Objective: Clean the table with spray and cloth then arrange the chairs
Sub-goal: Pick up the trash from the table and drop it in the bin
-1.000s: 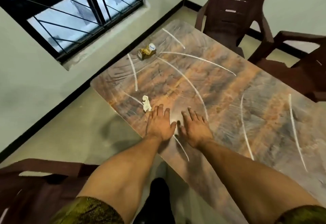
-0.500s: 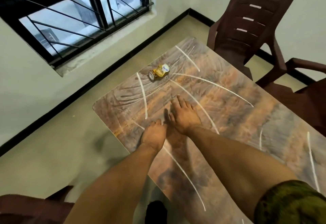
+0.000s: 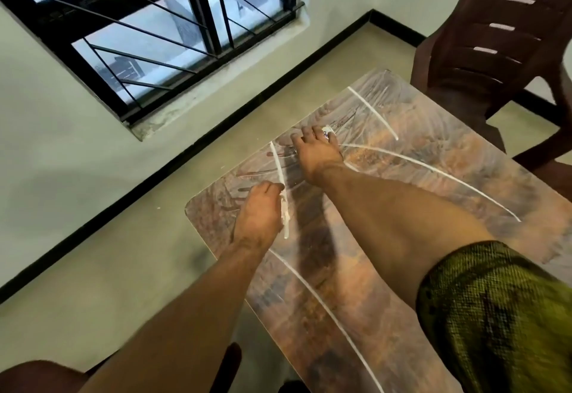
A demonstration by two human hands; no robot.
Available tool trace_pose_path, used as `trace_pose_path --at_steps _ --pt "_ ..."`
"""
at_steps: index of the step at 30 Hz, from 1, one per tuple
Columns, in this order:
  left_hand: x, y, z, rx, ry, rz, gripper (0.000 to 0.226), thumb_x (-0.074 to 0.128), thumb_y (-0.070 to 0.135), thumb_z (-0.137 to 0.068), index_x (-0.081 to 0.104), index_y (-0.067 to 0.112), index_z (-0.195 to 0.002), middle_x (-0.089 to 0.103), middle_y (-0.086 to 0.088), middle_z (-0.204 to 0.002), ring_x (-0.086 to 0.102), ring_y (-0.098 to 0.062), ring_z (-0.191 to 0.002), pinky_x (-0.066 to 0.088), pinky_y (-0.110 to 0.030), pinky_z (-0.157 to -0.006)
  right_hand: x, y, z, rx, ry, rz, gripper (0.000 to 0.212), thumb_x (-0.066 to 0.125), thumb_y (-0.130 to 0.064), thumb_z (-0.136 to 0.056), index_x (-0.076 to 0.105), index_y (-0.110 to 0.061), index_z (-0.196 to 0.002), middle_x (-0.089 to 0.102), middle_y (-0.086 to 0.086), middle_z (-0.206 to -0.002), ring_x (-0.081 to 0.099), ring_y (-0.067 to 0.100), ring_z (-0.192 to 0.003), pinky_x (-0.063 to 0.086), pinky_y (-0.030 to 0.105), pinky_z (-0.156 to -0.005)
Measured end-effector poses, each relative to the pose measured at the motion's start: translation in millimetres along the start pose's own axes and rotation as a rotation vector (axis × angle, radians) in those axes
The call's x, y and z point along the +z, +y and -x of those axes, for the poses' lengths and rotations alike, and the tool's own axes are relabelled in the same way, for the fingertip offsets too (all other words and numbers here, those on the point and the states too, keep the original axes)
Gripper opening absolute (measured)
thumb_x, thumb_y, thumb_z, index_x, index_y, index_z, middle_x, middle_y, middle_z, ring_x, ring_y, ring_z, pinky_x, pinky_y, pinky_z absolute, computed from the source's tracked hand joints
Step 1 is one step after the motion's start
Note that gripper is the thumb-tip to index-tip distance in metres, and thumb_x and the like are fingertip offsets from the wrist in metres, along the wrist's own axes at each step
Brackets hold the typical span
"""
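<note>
Far left, bottom corner, there was just a blurry bit of a brown chair [image 3: 34,377]. Above it sat a black-barred window [image 3: 154,30] in a pale wall, with a black skirting strip [image 3: 216,132] running along the floor [image 3: 108,269].

Next over, the left hand [image 3: 258,214] was down on the near left corner of the table [image 3: 433,194], knuckles up and fingers curled under. A little white scrap [image 3: 285,218] showed right at its finger side, lying along one of the white lines [image 3: 433,170] on the tabletop. Honestly I couldn't tell if the hand was pinching the scrap or just sitting next to it.

The right hand [image 3: 315,153] was reaching further out over the table, clear of the left one, not touching it. Its fingers and thumb were wrapped over a small container [image 3: 327,132] lying on the tabletop near the far left edge. Only a white end of it with some print peeked out between finger and thumb.

The tabletop itself was a brown marbled pattern, streaky, with several of those curved lines across it. A green patterned sleeve [image 3: 495,315] covered the right upper arm.

Top right, a dark brown slatted chair [image 3: 495,37] stood at the far end of the table, and part of a second chair [image 3: 557,157] poked in at the right edge.
</note>
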State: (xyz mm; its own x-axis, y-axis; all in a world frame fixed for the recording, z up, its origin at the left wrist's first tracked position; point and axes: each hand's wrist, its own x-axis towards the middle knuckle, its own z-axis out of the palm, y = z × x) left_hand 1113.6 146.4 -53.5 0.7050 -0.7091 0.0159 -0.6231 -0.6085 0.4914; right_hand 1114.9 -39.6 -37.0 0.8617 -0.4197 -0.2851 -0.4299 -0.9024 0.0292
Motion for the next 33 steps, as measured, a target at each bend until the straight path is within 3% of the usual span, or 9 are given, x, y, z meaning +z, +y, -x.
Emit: trace_pose_path --at_steps 2,5,7,11,16,19,23,26,33 --pt "-1 -7 2 -0.014 0.001 0.016 0.031 0.056 0.010 -0.099 0.063 0.013 -0.128 0.062 -0.006 -0.119 0.054 -0.023 -0.110 0.044 -0.035 -0.096 4 4 -4 -0.015 -0.040 0.051 0.082 0.058 0.001 -0.087 0.018 -0.018 -0.155 0.020 0.017 -0.162 0.017 0.037 -0.150 0.022 0.058 -0.118" --pt "4 -7 4 -0.041 -0.007 0.011 0.027 0.049 0.015 -0.102 0.066 0.015 -0.124 0.063 -0.005 -0.116 0.054 -0.023 -0.108 0.045 -0.036 -0.094 1 13 7 -0.062 0.008 0.115 0.050 0.054 -0.011 -0.094 0.039 -0.014 -0.142 0.046 0.016 -0.144 0.041 0.036 -0.135 0.035 0.050 -0.109" --pt "8 3 9 -0.053 -0.040 -0.001 0.029 0.048 0.016 -0.102 0.065 0.015 -0.125 0.064 -0.007 -0.118 0.054 -0.025 -0.110 0.044 -0.037 -0.095 3 20 27 -0.071 0.004 0.113 0.038 0.044 -0.020 -0.098 0.048 -0.012 -0.135 0.051 0.015 -0.138 0.044 0.036 -0.130 0.035 0.048 -0.106" --pt "18 32 18 -0.017 -0.110 -0.004 0.031 0.054 0.013 -0.099 0.064 0.013 -0.127 0.063 -0.006 -0.122 0.052 -0.026 -0.115 0.041 -0.036 -0.099 28 36 76 -0.037 -0.018 0.078 0.040 0.044 -0.031 -0.096 0.050 -0.010 -0.130 0.052 0.018 -0.134 0.044 0.039 -0.126 0.032 0.050 -0.107" --pt "36 87 37 0.104 -0.223 0.024 0.030 0.068 0.009 -0.087 0.067 0.009 -0.116 0.062 -0.009 -0.117 0.055 -0.030 -0.113 0.037 -0.035 -0.096 55 59 165 0.115 -0.127 -0.111 0.066 0.069 -0.053 -0.077 0.047 -0.014 -0.125 0.050 0.016 -0.127 0.049 0.038 -0.119 0.040 0.047 -0.097" --pt "50 126 60 0.109 -0.278 0.108 0.025 0.063 0.009 -0.090 0.065 0.009 -0.115 0.058 -0.010 -0.117 0.058 -0.033 -0.109 0.044 -0.045 -0.096 72 77 225 0.211 -0.106 -0.190 0.056 0.061 -0.051 -0.087 0.048 -0.015 -0.128 0.050 0.013 -0.131 0.050 0.035 -0.121 0.040 0.044 -0.095" --pt "68 181 109 0.189 -0.307 0.100 0.028 0.053 0.012 -0.097 0.061 0.011 -0.123 0.055 -0.011 -0.123 0.059 -0.036 -0.108 0.046 -0.047 -0.094 80 105 314 0.339 -0.047 -0.287 0.045 0.058 -0.042 -0.091 0.050 -0.017 -0.127 0.050 0.012 -0.129 0.051 0.035 -0.119 0.040 0.043 -0.092" --pt "83 228 156 0.260 -0.352 0.092 0.025 0.049 0.014 -0.098 0.063 0.013 -0.117 0.054 -0.012 -0.119 0.061 -0.040 -0.102 0.047 -0.050 -0.092 88 134 389 0.448 0.000 -0.325 0.039 0.061 -0.040 -0.088 0.052 -0.018 -0.120 0.052 0.011 -0.123 0.053 0.036 -0.114 0.041 0.045 -0.091" --pt "138 340 271 0.287 -0.496 0.189 0.017 0.052 0.010 -0.097 0.063 0.010 -0.110 0.051 -0.011 -0.119 0.058 -0.030 -0.106 0.043 -0.033 -0.098 123 217 575 0.668 0.087 -0.396 0.042 0.065 -0.031 -0.081 0.054 -0.020 -0.120 0.053 0.007 -0.123 0.055 0.036 -0.111 0.044 0.040 -0.088"
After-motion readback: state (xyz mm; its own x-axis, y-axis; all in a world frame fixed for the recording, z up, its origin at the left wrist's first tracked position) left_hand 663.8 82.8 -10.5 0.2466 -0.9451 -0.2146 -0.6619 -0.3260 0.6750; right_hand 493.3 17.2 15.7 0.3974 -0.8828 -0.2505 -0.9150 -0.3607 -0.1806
